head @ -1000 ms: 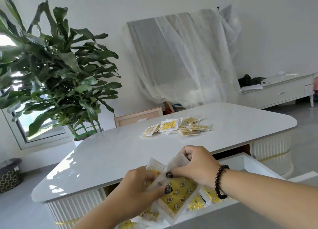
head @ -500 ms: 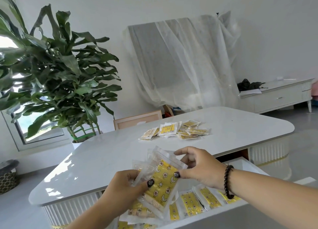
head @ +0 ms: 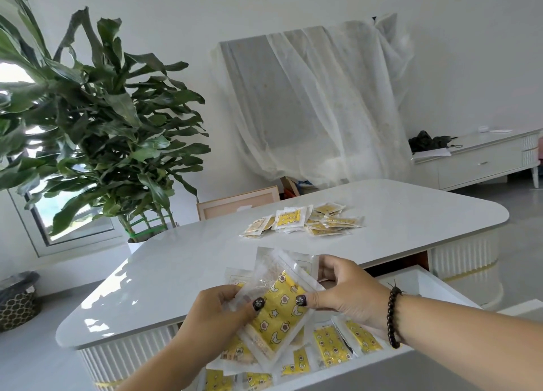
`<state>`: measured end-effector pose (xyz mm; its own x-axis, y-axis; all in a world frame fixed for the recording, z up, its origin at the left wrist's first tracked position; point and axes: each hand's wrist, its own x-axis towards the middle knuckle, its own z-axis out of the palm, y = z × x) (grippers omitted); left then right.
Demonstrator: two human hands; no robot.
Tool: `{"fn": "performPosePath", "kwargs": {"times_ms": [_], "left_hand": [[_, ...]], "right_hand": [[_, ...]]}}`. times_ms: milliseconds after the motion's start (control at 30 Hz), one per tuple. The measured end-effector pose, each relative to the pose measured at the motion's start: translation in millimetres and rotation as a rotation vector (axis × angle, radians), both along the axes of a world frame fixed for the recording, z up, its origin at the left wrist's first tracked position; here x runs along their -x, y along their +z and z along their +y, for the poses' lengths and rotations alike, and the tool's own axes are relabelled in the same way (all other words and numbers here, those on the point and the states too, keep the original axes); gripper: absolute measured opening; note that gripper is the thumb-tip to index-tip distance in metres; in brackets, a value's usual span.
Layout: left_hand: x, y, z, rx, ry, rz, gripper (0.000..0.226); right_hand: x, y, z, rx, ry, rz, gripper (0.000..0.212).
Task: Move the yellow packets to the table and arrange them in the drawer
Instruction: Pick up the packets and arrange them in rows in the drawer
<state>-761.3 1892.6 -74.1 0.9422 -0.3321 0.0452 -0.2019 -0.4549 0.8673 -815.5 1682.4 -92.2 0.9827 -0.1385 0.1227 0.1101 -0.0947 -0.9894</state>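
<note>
A fanned stack of yellow packets (head: 279, 311) with moon and star prints is held above the open white drawer (head: 423, 276). My left hand (head: 217, 311) grips the stack's left side, thumb on top. My right hand (head: 346, 293) pinches its right edge with the thumb on the front packet. Several more yellow packets (head: 332, 346) lie in a row in the drawer below. A loose pile of yellow packets (head: 305, 220) lies on the white table (head: 182, 261) farther back.
A large potted plant (head: 97, 132) stands left of the table. A wooden frame (head: 238, 202) leans behind the table. A draped white cloth (head: 317, 105) covers something at the wall. A low white cabinet (head: 482, 158) stands at the right, a patterned basket (head: 17, 302) at the far left.
Both hands have lifted the stack of packets up from the drawer. The front packet is now fanned out and upright, and more packets in the drawer have come into view.
</note>
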Motion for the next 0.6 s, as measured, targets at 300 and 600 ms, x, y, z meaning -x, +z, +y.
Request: {"fn": "performPosePath", "kwargs": {"times_ms": [300, 600], "left_hand": [[0, -5, -11, 0.233, 0.046, 0.18, 0.016], [9, -14, -24, 0.299, -0.011, 0.296, 0.03]], "right_hand": [[1, -3, 17, -0.174, -0.015, -0.013, 0.03], [-10, -7, 13, -0.055, -0.259, 0.05, 0.039]]}}
